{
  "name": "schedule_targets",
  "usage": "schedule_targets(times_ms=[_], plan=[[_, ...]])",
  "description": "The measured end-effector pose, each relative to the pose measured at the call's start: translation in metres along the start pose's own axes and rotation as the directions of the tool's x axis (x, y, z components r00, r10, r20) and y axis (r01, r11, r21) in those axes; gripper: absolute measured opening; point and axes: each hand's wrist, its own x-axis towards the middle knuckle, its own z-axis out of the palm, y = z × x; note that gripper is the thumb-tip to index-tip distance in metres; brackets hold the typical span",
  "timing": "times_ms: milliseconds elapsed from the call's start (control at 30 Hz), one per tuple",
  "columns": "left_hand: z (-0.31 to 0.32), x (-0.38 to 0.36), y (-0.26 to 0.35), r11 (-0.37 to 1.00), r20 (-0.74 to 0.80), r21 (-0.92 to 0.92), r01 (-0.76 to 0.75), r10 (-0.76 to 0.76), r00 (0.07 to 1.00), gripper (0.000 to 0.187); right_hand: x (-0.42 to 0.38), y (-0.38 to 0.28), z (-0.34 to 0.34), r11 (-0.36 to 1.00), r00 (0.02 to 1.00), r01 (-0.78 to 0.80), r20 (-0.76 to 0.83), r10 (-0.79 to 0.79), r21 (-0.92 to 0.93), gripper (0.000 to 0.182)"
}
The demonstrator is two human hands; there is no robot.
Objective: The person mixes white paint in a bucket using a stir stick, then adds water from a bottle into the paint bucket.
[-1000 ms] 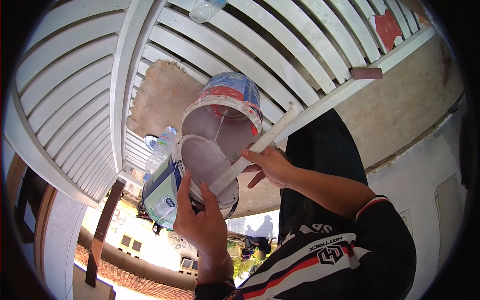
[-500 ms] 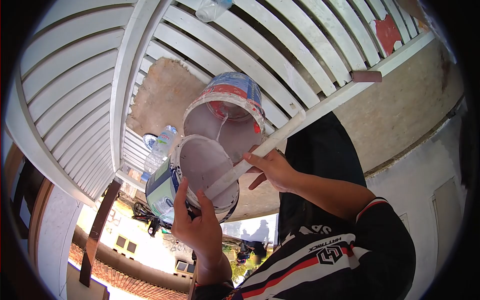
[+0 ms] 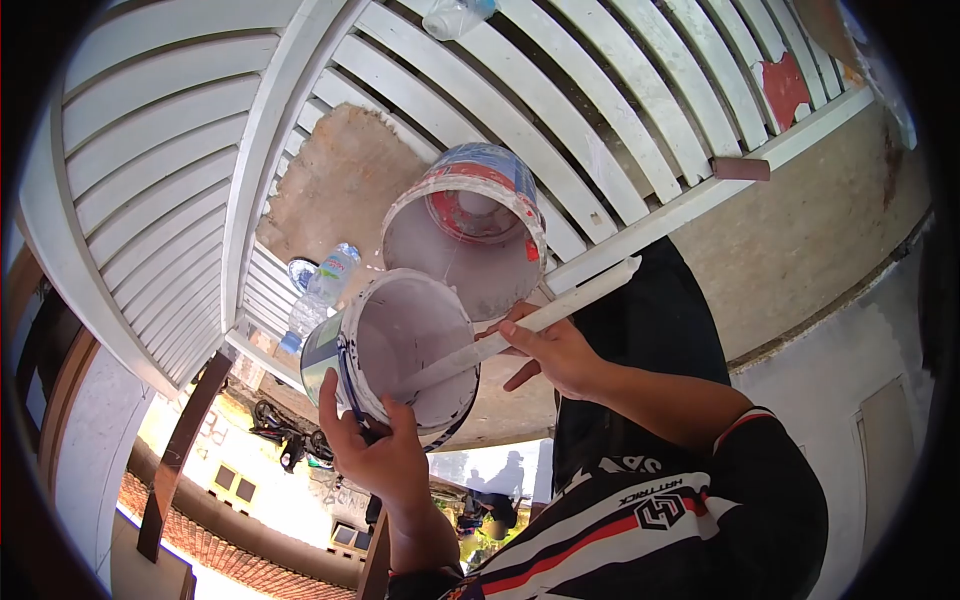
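My left hand [image 3: 378,436] is closed on the near rim of a small paint bucket [image 3: 324,352], which is tilted with its mouth toward me. Pale paint coats its inside wall. In my right hand [image 3: 556,352], a long white flat stick [image 3: 590,298] is gripped near its middle. The stick's lower end reaches into the small bucket against the wall; its other end points up and right. Just behind stands a larger blue-and-red paint bucket [image 3: 478,166], its mouth facing me and its inside also smeared with pale paint. The small bucket's rim overlaps the larger one's lower edge.
White slatted bench boards [image 3: 440,95] run behind the buckets, with another slatted panel [image 3: 155,160] at left. Clear plastic bottles [image 3: 322,285] lie beside the small bucket, and another bottle [image 3: 455,16] is at the top. A reddish-brown block [image 3: 741,169] rests on the bench edge.
The stick's lower end has gone deeper into the small bucket as my right hand shifted right and down. A thin strand of paint by the larger bucket's mouth is no longer visible. The view shifted slightly.
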Motion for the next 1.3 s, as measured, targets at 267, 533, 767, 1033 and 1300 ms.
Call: schedule_targets(times_ms=[267,533,767,1033,1300], plan=[[-0.016,0.008,-0.034,0.994,-0.025,0.112,0.018,-0.015,1.0,0.044,-0.011,-0.001,0.007,0.984,0.997,0.074,0.049,-0.067,-0.159,0.029],[-0.026,0.016,-0.033,0.985,-0.034,0.095,0.147,-0.145,0.989,0.041,-0.029,-0.01,0.019,0.863,0.922,0.387,0.162,-0.352,-0.325,0.02],[-0.029,0.017,-0.041,0.985,-0.048,0.085,0.151,-0.147,0.988,0.039,-0.035,-0.015,0.02,0.583,0.748,0.654,0.295,-0.594,-0.482,0.024],[-0.033,0.017,-0.046,0.98,-0.024,0.086,0.179,-0.178,0.984,0.039,-0.059,-0.035,0.019,0.488,0.681,0.713,0.33,-0.654,-0.504,0.022],[-0.033,0.018,-0.042,0.981,-0.033,0.062,0.184,-0.182,0.983,0.037,-0.08,-0.083,0.023,-0.089,0.164,0.875,0.463,-0.871,-0.477,0.024]])
